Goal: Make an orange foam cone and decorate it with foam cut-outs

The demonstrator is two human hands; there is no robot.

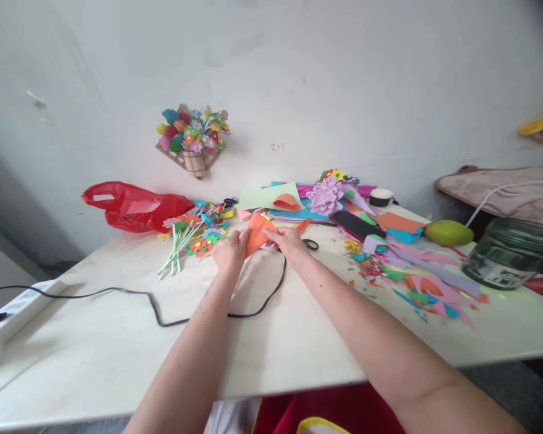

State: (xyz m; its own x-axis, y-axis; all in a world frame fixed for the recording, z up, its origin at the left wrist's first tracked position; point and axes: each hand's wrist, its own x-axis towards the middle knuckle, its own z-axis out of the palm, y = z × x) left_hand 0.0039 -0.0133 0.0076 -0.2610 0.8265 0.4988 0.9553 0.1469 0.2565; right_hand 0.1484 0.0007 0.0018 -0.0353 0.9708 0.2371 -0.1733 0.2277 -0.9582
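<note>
Over the middle of the table, a piece of orange craft paper [256, 236] is held up between my two hands. My left hand [230, 250] pinches its left edge with thumb and fingers. At its right edge, my right hand [292, 243] grips the same piece, its thumb lying on the paper. Just right of that hand, a dark looped handle [311, 244], seemingly of scissors, rests on the table. Behind my right fingers an orange scrap [304, 226] pokes out. Cut-out flowers [202, 246] and pale green paper stems [177, 247] lie left of my left hand.
A red plastic bag [140, 208] sits at back left. Coloured sheets, a purple flower [324, 196] and a dark phone-like slab [357, 225] lie behind. Scraps [434, 292], a green fruit [447, 232] and a glass jar [509, 253] stand right. A black cable [163, 324] crosses the table.
</note>
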